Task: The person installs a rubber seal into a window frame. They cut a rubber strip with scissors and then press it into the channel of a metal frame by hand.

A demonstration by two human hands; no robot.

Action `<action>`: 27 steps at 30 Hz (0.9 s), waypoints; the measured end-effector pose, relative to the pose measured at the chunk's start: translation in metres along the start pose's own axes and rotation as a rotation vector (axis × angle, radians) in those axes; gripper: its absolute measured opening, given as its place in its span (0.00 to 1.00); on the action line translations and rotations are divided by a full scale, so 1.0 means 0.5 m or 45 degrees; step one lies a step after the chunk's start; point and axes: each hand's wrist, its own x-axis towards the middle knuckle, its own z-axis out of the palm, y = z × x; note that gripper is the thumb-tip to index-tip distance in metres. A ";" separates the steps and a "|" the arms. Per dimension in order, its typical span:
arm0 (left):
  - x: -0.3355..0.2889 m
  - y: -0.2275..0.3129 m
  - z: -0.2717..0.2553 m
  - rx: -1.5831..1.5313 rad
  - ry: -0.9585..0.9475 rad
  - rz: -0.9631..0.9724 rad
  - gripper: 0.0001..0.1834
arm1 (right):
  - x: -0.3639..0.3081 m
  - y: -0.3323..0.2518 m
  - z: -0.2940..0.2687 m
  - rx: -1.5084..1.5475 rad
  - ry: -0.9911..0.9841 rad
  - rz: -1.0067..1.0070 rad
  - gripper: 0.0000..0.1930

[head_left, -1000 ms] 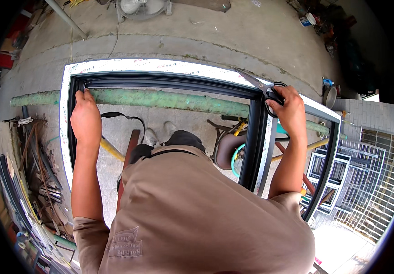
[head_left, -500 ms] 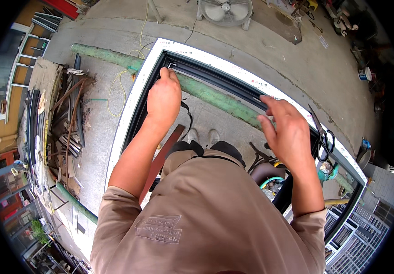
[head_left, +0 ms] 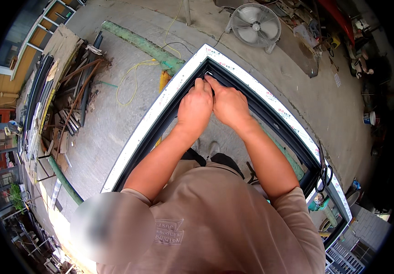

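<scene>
A large window frame point(head_left: 293, 114) has white printed film over its outer faces and dark grooved inner channels. Both hands meet at its far corner. My left hand point(head_left: 196, 105) is closed, fingertips pinched down at the dark channel; whatever they hold is hidden. Pressed against it, my right hand point(head_left: 230, 101) has its index finger reaching into the corner and its other fingers curled; I cannot make out what lies under them. A small pale spot shows at the fingertips. Black-handled scissors point(head_left: 323, 176) lie on the frame's right part.
A green pipe point(head_left: 142, 43) runs beneath the frame. Scrap wood and metal lengths point(head_left: 76, 86) are piled at left. A floor fan point(head_left: 256, 27) stands at the far side, and a yellow cord point(head_left: 135, 75) trails on the floor. A blurred round patch covers the lower left.
My right hand has moved left along the frame's far side to join my left hand at the corner. The view has shifted, so the corner sits nearer the middle.
</scene>
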 end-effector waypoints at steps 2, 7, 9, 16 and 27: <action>-0.003 -0.003 -0.001 0.001 -0.009 -0.002 0.14 | 0.008 0.002 -0.003 -0.038 0.019 -0.030 0.28; -0.018 -0.004 -0.017 -0.162 -0.051 -0.010 0.18 | 0.009 -0.007 0.010 -0.191 0.024 -0.014 0.27; -0.045 -0.005 -0.014 -0.151 0.084 0.035 0.17 | 0.008 -0.004 0.017 -0.238 0.038 -0.023 0.28; -0.092 -0.014 0.024 -0.527 0.269 -0.128 0.27 | 0.007 -0.001 0.010 -0.222 0.028 -0.021 0.33; -0.160 -0.048 -0.036 -0.994 -0.406 -0.498 0.29 | 0.006 -0.007 0.008 -0.232 0.037 -0.025 0.33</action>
